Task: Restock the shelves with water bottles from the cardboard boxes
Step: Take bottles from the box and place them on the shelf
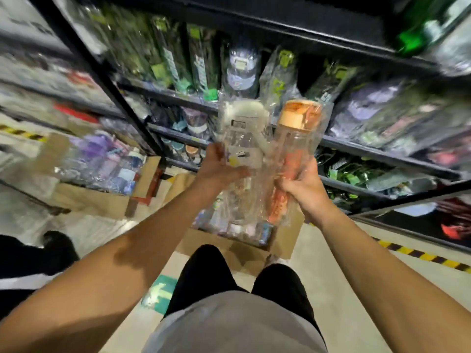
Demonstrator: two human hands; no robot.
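Each hand's grip is closed on a wrapped bottle — left [219,166] on white [242,138], right [300,189] on orange [295,138] — both upright, shelves [356,149] just ahead.

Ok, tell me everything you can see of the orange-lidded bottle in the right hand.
The orange-lidded bottle is a tall, clear-bodied bottle with an orange cap on top and an orange strip or strap running down its side. It sits inside a loose, crinkled clear plastic bag. It is held roughly upright, lid toward the shelves, raised above an open cardboard box. The right hand grips its lower body; a white-lidded bottle is close beside it on the left.
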